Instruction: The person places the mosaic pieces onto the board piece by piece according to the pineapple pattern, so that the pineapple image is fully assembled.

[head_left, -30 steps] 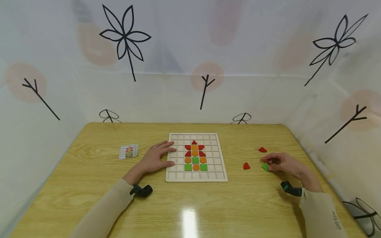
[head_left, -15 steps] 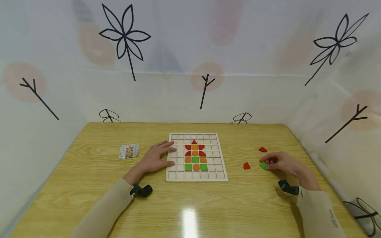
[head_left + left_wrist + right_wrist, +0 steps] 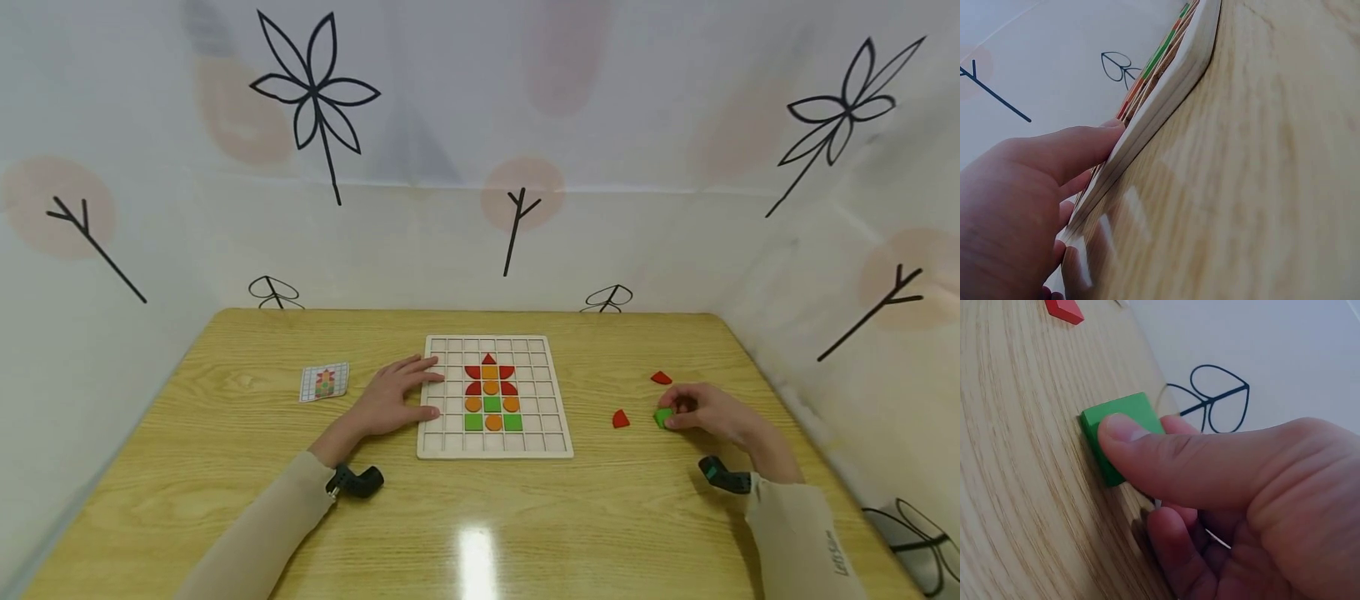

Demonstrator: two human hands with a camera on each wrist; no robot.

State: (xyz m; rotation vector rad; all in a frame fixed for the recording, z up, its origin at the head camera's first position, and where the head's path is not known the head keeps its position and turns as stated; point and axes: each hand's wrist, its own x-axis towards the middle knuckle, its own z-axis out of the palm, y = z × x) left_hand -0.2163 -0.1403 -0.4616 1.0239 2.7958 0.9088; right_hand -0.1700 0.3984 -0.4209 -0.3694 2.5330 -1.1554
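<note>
My left hand [image 3: 392,395] rests on the left edge of a pale wooden grid board [image 3: 558,433], fingers spread and fairly straight. In the left wrist view, the thumb [image 3: 1094,147] touches the board's raised rim. Red, orange and green pieces fill the middle cells, among them an orange square [image 3: 490,372] and a green square [image 3: 492,404]. To the right of the board, my right hand [image 3: 708,412] pinches a green square block [image 3: 1135,406]. Its thumb lies across the block's face; the fingers behind are partly hidden.
Two red quarter-circle pieces lie on the table, one [image 3: 620,419] left of the right hand and one [image 3: 661,377] beyond it. A small pattern card [image 3: 325,382] lies left of the board. Printed cloth [image 3: 420,242] rises behind the wooden table [image 3: 375,542].
My right hand has shifted slightly left with the green block, which has turned between its fingers. The left hand and the board have stayed put.
</note>
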